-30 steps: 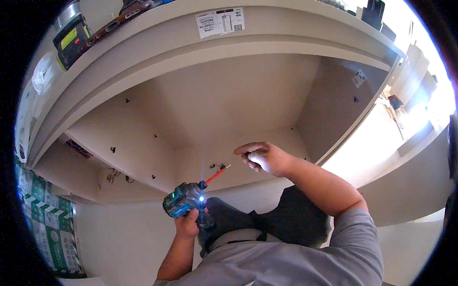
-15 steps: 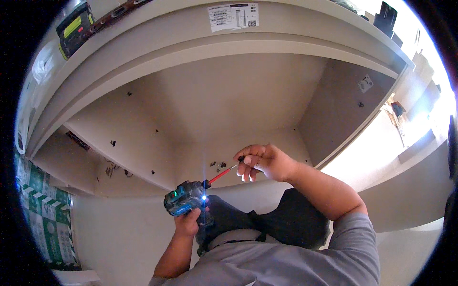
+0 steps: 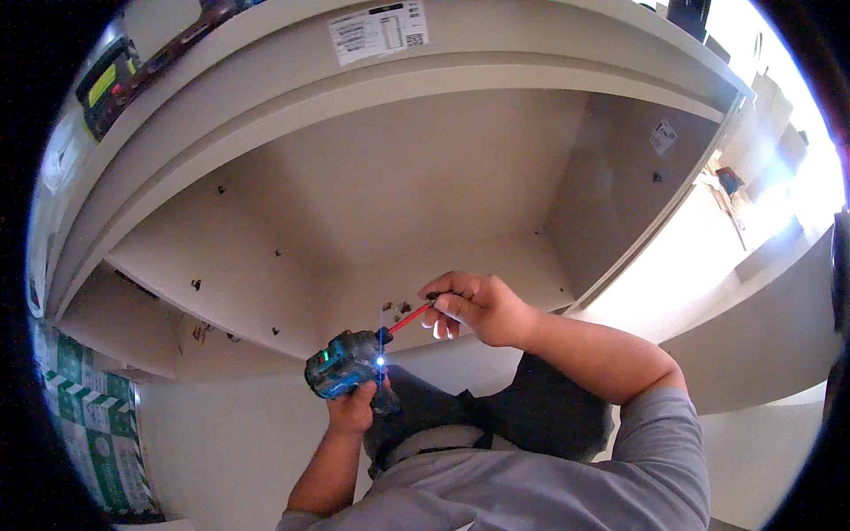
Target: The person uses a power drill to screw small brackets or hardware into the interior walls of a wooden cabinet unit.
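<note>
My left hand [image 3: 352,407] is closed round the grip of a blue-and-black cordless drill [image 3: 343,363], whose light is lit. A long red driver bit [image 3: 405,319] points up and right from its chuck. My right hand [image 3: 478,310] pinches a small dark piece [image 3: 434,296], perhaps a screw or fitting, at the bit's tip. It is mostly hidden by my fingers. A few small fittings [image 3: 400,309] lie just behind the bit on the bottom panel of a pale cabinet [image 3: 452,177].
The cabinet's front rail [image 3: 496,26] arches across the top, tools [image 3: 111,84] along its upper left. Small fittings [image 3: 197,284] dot the side panels. Green-and-white wrapping [image 3: 84,416] lies at left; a curved pale panel [image 3: 753,336] and bright opening are at right.
My right hand has closed from a looser pose onto the small piece and met the bit's tip. The view has shifted slightly; the drill has barely moved.
</note>
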Demonstrator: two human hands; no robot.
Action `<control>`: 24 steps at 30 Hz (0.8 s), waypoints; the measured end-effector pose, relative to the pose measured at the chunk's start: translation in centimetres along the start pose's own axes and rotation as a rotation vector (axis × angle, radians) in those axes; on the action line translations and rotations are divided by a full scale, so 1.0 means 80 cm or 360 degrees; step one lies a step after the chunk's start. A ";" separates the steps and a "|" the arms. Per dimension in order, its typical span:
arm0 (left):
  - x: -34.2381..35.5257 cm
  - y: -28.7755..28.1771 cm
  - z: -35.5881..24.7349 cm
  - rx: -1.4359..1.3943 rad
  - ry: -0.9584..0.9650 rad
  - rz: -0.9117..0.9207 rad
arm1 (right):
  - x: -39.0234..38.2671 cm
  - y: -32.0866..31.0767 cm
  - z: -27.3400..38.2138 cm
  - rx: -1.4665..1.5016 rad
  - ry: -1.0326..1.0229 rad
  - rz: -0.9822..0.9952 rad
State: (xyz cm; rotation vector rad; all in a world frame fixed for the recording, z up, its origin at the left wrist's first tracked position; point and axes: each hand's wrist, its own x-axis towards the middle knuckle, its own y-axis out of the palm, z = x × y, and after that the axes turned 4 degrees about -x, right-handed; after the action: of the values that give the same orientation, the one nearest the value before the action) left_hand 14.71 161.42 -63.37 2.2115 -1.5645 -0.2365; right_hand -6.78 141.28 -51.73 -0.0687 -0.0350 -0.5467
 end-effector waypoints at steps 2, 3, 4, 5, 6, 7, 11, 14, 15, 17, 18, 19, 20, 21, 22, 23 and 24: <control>-0.001 0.008 0.000 -0.0065 -0.0054 -0.0072 | -0.003 0.003 0.002 0.0002 -0.0030 -0.0016; 0.000 0.017 0.000 -0.0103 -0.0070 -0.0129 | -0.004 0.003 0.005 0.0006 -0.0020 -0.0024; 0.002 0.022 0.000 -0.0141 -0.0087 -0.0187 | -0.006 0.002 0.008 0.0010 -0.0010 -0.0032; 0.006 0.023 0.000 -0.0124 -0.0071 -0.0159 | -0.008 0.000 0.010 -0.0018 -0.0012 -0.0057; 0.009 0.024 0.002 -0.0107 -0.0055 -0.0130 | -0.010 -0.001 0.012 -0.0045 -0.0013 -0.0083; 0.012 0.025 0.003 -0.0090 -0.0039 -0.0099 | -0.013 -0.004 0.013 -0.0072 -0.0013 -0.0110; 0.030 0.032 0.014 -0.0211 -0.0159 -0.0017 | -0.025 -0.028 0.015 -0.0069 -0.0003 -0.0171; 0.049 0.051 0.022 -0.0282 -0.0176 -0.0050 | -0.040 -0.042 0.033 -0.0173 0.0111 -0.0300; 0.062 0.073 0.019 -0.0271 -0.0142 -0.0044 | -0.048 -0.053 0.041 -0.0252 0.0169 -0.0385; 0.098 0.099 0.023 -0.0284 -0.0124 -0.0007 | -0.066 -0.070 0.039 -0.0682 0.0222 -0.0415; 0.118 0.108 0.029 -0.0293 -0.0128 0.0013 | -0.073 -0.081 0.031 -0.1025 0.0205 -0.0343; 0.136 0.123 0.032 -0.0308 -0.0136 0.0030 | -0.080 -0.088 0.025 -0.1371 0.0200 -0.0265; 0.155 0.143 0.032 -0.0312 -0.0172 0.0087 | -0.088 -0.086 0.023 -0.1578 0.0217 -0.0140; 0.176 0.156 0.037 -0.0258 -0.0162 0.0129 | -0.094 -0.080 0.024 -0.1601 0.0277 -0.0006; 0.198 0.168 0.046 -0.0204 -0.0144 0.0165 | -0.100 -0.074 0.030 -0.1624 0.0331 0.0136; 0.219 0.182 0.053 -0.0152 -0.0127 0.0201 | -0.106 -0.069 0.032 -0.1645 0.0386 0.0278; 0.237 0.201 0.059 -0.0171 -0.0130 0.0230 | -0.114 -0.067 0.024 -0.1639 0.0335 0.0330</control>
State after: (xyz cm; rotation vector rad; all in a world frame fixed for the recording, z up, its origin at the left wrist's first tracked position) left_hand 5.83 138.19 -58.80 2.0204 -1.7048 -0.3626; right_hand -17.40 141.56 -50.00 -1.0062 0.4600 -0.3150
